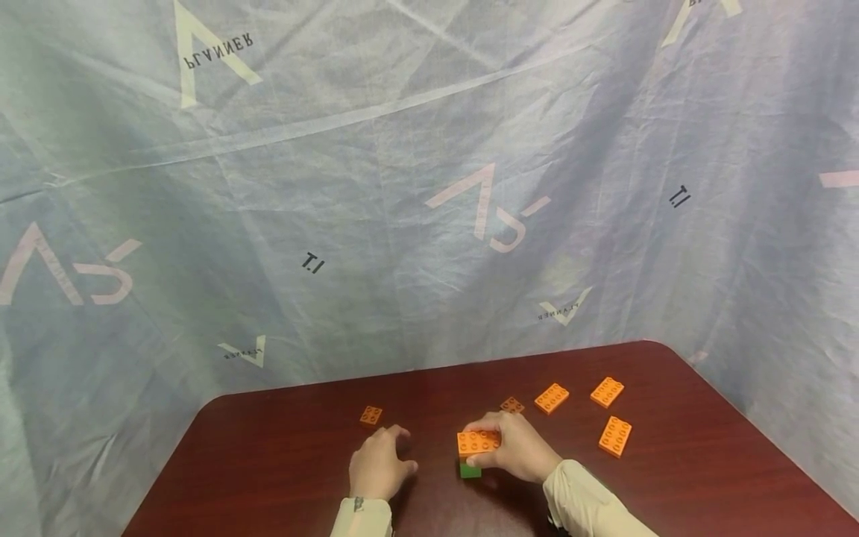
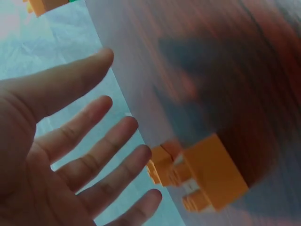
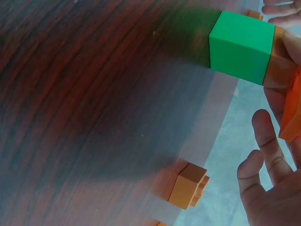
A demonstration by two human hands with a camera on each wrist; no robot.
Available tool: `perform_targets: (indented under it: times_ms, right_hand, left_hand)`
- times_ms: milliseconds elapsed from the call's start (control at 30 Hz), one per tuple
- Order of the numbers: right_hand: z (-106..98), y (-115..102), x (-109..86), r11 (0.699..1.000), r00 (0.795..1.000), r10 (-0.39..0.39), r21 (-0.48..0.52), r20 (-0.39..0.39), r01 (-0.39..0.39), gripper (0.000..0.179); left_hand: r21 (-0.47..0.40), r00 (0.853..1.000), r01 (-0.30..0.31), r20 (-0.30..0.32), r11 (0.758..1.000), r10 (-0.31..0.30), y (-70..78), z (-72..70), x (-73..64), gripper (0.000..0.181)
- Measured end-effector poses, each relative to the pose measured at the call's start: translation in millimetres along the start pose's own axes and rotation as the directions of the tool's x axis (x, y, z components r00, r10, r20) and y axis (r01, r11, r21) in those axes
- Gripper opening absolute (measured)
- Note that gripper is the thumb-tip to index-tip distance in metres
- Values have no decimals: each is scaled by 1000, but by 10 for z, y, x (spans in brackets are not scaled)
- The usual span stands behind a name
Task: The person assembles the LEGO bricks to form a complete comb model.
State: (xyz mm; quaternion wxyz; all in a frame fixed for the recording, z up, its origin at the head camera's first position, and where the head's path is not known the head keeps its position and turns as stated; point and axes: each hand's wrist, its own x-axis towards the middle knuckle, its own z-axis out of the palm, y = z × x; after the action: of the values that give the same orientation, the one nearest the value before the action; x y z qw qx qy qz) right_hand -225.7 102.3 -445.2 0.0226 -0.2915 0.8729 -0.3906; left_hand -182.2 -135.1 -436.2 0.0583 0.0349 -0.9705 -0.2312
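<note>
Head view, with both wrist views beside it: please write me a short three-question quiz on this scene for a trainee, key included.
1. Count: in the head view, how many bright orange bricks lie loose on the table?
2. Choose: what colour is the lowest brick of the stack in the right hand?
A) blue
B) green
C) white
3. True or false: the left hand holds nothing.

Key: 1. Three; 2. B; 3. True.
</note>
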Motion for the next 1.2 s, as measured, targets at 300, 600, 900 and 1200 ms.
perform_targets:
  times_ms: [300, 600, 900, 1200]
  right_hand:
    - [-4, 0, 2, 1000, 1000, 1, -14, -1, -1, 38]
    - [-4, 2, -3, 1000, 1000, -10, -14, -3, 10, 37]
    - [-6, -12, 7, 1000, 1000, 0, -6, -1, 0, 36]
    - [5, 5, 8, 1000, 1000, 12, 10, 6, -12, 36]
  left_hand:
    - [52, 998, 55, -7, 997, -55, -94, -51, -60, 43]
    - [87, 994, 105, -2, 991, -106, -202, -101, -102, 44]
    - [116, 983, 168, 48, 979, -175, -211, -153, -116, 46]
    - [152, 974, 203, 69, 967, -215, -229, -143, -136, 47]
